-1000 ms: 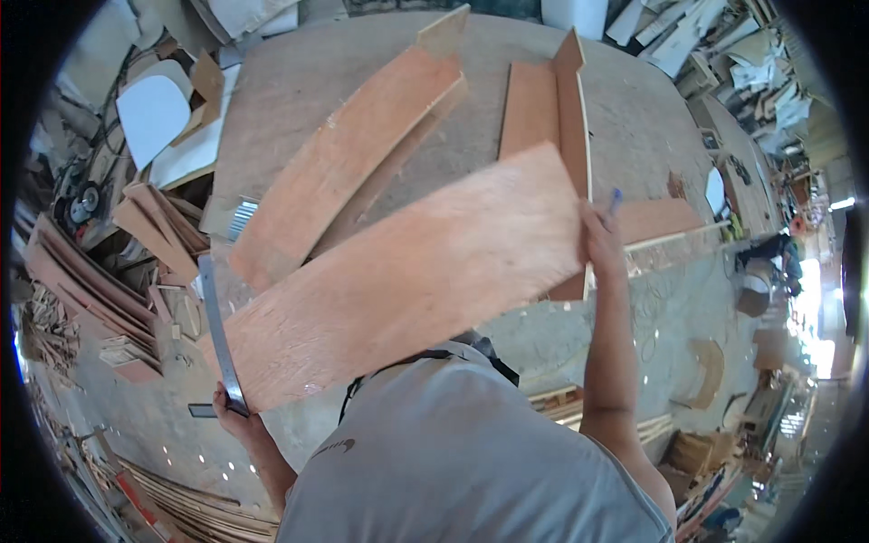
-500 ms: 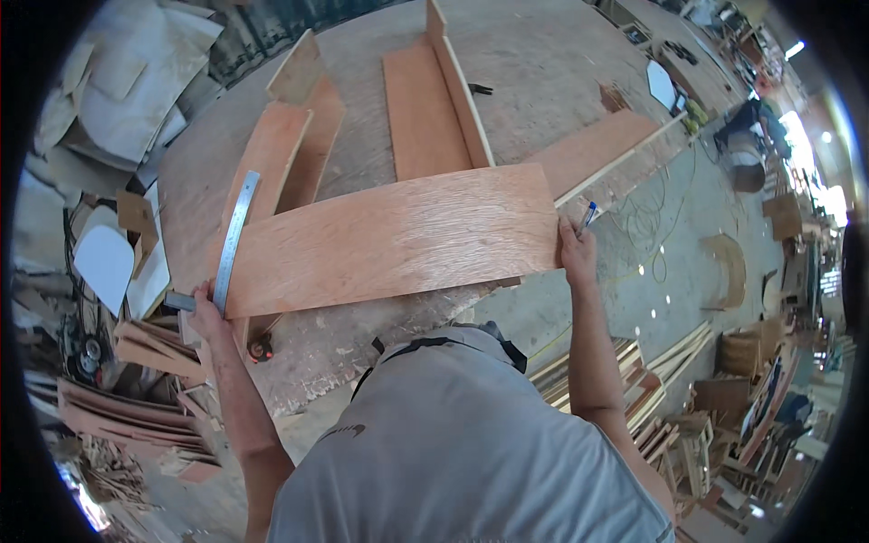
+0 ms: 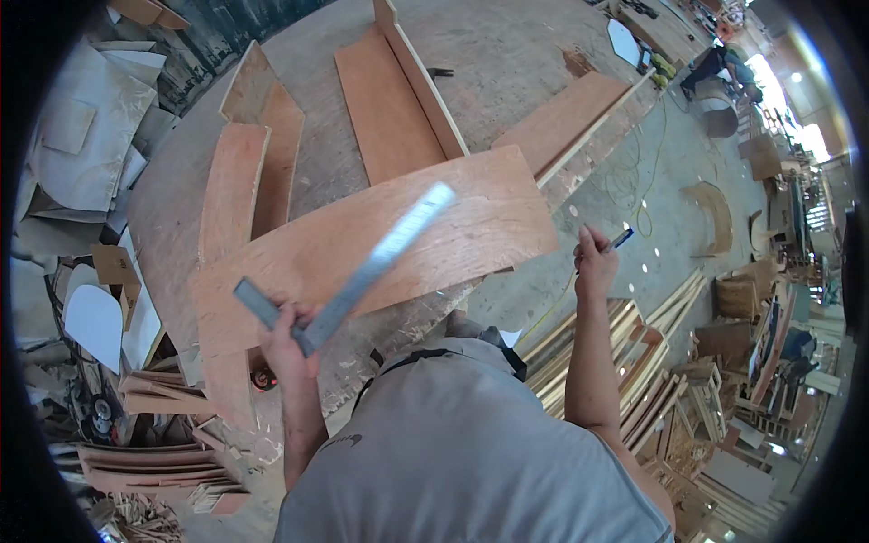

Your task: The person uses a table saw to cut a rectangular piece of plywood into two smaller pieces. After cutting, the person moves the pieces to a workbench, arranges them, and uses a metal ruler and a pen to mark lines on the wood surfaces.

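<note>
A long reddish plywood board (image 3: 493, 204) lies across the table in front of me, resting over other panels. My left hand (image 3: 291, 344) is closed round the corner of a metal try square (image 3: 362, 281), raised above the board's near edge. The square's long blade points up and right across the board. Off the board's right end, my right hand (image 3: 595, 262) is closed on a blue-capped pen (image 3: 622, 237), which sticks out beyond the fingers. This hand is apart from the board.
Joined L-shaped panels (image 3: 237, 185) stand at the left, with another panel pair (image 3: 398, 109) farther back. A hammer (image 3: 441, 71) and a tape measure (image 3: 263, 378) lie on the table (image 3: 507, 63). Wood strips (image 3: 579, 348) are stacked right. Another person (image 3: 715, 68) is far right.
My left hand has moved right, lifting the try square from the board's left end. My right hand has let go of the board's right end. The view has shifted, and the board appears more tilted.
</note>
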Demonstrator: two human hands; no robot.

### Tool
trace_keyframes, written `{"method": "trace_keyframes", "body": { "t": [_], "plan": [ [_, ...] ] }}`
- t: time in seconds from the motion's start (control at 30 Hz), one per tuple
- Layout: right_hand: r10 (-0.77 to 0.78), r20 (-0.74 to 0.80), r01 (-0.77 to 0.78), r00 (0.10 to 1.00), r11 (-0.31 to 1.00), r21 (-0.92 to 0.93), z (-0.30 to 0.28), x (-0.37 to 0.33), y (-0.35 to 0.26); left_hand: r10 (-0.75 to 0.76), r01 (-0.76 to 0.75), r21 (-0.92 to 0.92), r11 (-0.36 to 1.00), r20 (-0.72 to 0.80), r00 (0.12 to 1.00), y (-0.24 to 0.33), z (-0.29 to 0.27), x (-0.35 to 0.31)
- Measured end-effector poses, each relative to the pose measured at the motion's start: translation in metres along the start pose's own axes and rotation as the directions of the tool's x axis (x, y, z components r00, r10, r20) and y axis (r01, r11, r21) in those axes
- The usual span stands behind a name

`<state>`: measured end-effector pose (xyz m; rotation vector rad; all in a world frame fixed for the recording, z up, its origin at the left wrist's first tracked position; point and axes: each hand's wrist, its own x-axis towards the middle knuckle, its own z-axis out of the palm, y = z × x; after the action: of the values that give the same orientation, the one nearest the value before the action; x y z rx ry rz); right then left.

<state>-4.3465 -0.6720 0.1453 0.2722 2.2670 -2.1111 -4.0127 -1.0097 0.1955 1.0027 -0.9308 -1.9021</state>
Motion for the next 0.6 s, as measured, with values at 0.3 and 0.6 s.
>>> {"method": "trace_keyframes", "body": {
  "t": [0.3,0.6],
  "plan": [
    [0.111,0.163,-0.132,0.98,0.984,0.119,-0.006,-0.078,0.0,-0.314,0.271,0.167,0.948,0.351,0.882,-0.049,0.077,-0.027],
    [0.12,0.389,-0.209,0.913,0.958,0.195,-0.01,-0.049,0.003,-0.26,0.191,0.227,0.955,0.329,0.908,-0.058,0.087,-0.036]
  ]
}}
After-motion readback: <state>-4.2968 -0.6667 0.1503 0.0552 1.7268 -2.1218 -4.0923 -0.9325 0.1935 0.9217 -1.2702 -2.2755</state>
